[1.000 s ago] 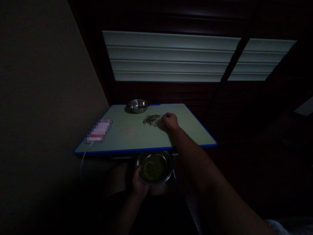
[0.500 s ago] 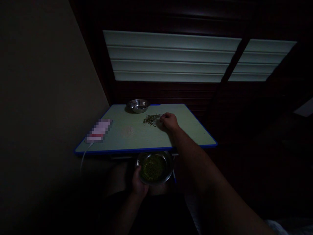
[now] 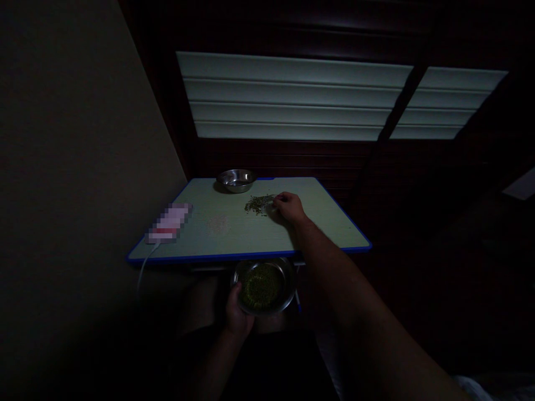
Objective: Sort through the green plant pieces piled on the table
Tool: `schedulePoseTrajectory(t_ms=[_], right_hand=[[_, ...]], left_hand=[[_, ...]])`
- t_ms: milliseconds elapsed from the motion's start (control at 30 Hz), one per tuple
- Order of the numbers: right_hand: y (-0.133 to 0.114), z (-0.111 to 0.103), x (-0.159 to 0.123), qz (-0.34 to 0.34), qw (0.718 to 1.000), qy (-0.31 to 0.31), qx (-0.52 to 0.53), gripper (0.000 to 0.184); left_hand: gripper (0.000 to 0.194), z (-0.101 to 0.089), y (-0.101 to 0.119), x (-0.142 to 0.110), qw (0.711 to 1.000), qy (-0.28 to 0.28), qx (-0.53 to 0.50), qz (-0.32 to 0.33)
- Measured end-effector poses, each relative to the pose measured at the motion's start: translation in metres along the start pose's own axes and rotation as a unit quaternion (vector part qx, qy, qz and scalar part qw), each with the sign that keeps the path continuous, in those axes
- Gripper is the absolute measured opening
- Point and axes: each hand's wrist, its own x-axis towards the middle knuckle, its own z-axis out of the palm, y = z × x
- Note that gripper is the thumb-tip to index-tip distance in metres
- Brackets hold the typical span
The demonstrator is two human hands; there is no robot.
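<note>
My left hand grips the near left rim of a metal bowl, thumb over the edge, just below the table's front edge. Small green grains or beans cover the bowl's bottom. Over the table, my right hand is closed with its fingertips together, at the right side of a scattered pile of dark greenish grains. Something pale shows by those fingertips, too dim to make out. Whatever the fingers pinch is hidden.
The pale table has a blue edge. A second metal bowl stands at its back left. Left lies a blurred-out phone-like object with a white cable. A faint pale patch of bits lies left of centre. A wall borders the left side.
Almost nothing differs. My right hand stays beside the pile with only slight finger movement, and my left hand keeps the bowl in the same place.
</note>
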Motion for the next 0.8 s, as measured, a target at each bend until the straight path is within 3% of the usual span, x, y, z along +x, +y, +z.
schedulePoseTrajectory(t_ms=[533, 800], right_hand=[[0.0022, 0.0005, 0.0002, -0.014, 1.0, 0.012, -0.014, 0.011], [0.0002, -0.001, -0.0007, 0.017, 1.0, 0.018, -0.009, 0.009]], left_hand=[[0.04, 0.0012, 0.0011, -0.0001, 1.0, -0.005, 0.008, 0.003], [0.04, 0.0029, 0.0011, -0.0008, 1.0, -0.004, 0.013, 0.007]])
